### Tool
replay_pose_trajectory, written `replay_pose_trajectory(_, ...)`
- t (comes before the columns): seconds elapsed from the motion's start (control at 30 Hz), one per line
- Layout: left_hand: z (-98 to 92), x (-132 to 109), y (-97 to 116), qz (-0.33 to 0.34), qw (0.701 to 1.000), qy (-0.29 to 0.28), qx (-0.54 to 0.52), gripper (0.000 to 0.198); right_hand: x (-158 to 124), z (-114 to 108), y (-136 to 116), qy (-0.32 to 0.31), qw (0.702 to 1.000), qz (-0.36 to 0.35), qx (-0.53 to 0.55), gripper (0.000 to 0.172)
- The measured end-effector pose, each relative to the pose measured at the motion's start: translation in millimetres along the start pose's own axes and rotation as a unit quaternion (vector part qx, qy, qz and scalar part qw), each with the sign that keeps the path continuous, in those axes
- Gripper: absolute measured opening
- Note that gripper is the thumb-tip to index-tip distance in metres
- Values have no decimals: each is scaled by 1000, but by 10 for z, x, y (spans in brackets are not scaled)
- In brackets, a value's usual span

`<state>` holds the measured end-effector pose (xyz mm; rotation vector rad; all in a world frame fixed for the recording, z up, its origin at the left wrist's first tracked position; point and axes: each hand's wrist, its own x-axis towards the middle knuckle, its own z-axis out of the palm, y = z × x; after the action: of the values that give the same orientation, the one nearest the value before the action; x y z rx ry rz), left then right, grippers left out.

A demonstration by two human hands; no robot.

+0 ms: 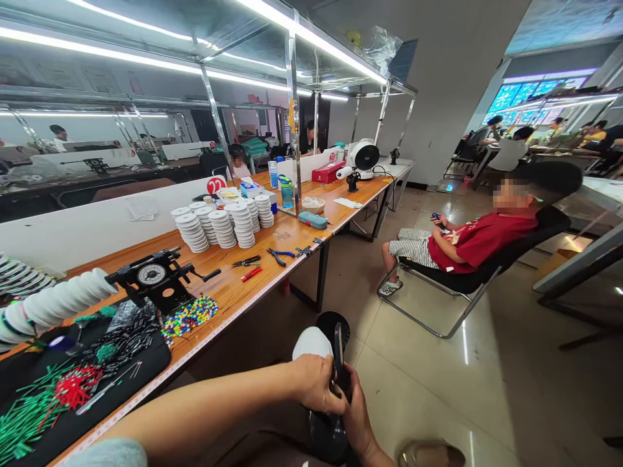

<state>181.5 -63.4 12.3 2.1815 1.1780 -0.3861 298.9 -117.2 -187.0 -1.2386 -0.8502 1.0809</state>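
Both my hands are down by my lap, off the right side of the workbench. My left hand (pixel 315 384) is closed around a thin black phone (pixel 338 353), which I see edge-on and upright. My right hand (pixel 357 415) grips the same phone from below, fingers wrapped round its lower end. Just beyond the hands is something white (pixel 310 342) and a round black stool seat (pixel 332 321). Under my hands lies a dark object that I cannot make out.
The long wooden workbench (pixel 253 275) carries stacks of white spools (pixel 221 227), a black dial gauge (pixel 152 275), coloured beads (pixel 189 316), pliers (pixel 278 255) and a black mat (pixel 73 415) with green and red wires. A person in a red shirt (pixel 479 239) reclines in a chair on the right, on the tiled floor.
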Motion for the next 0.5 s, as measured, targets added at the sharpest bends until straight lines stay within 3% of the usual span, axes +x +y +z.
replay_pose_trajectory(0.13,208,-62,-29,-20,997,66,-37,53,-4,-70,-12,-16,1000,0,-8,46)
replay_pose_trajectory(0.23,251,-66,-107,-45,993,64,-83,56,-16,-98,-67,-20,1000,-5,-12,51)
replay_pose_trajectory(0.43,-18,204,-261,-14,965,-131,-228,39,-18,-119,-98,-33,999,-8,-29,63)
replay_pose_trajectory(0.5,-93,277,-290,-6,953,-160,-257,40,-14,-106,-90,-27,999,-5,-38,59)
